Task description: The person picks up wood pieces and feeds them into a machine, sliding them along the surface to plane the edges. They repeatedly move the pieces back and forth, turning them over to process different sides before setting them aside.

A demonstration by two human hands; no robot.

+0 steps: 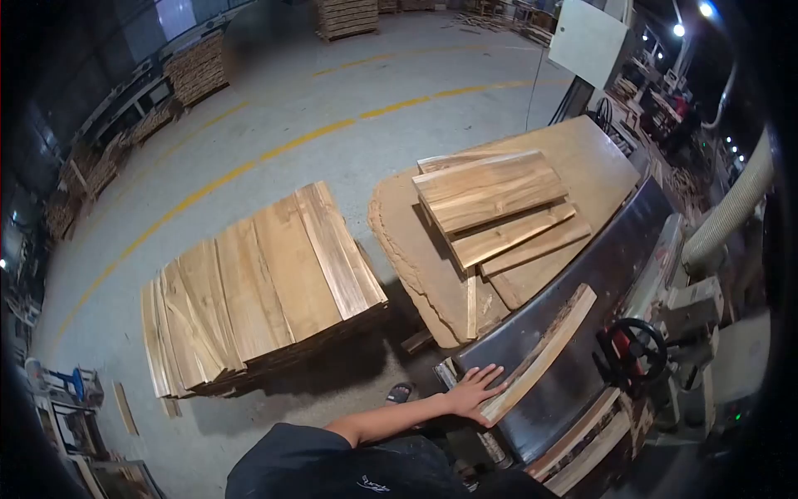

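Observation:
My left hand lies palm down with fingers spread, at the near end of a long wooden board. Its thumb touches the board's end and the fingers reach across the black machine table. One long edge of this board is dark and rough, like bark. My right hand is out of view. Farther along the machine table's right side lie more rough-edged wood strips. A black handwheel stands close to the board's right side.
Several planks are stacked on a large brown side table beyond the machine. A tall stack of boards stands on the floor to the left. A ribbed hose and a pale cabinet are at the right.

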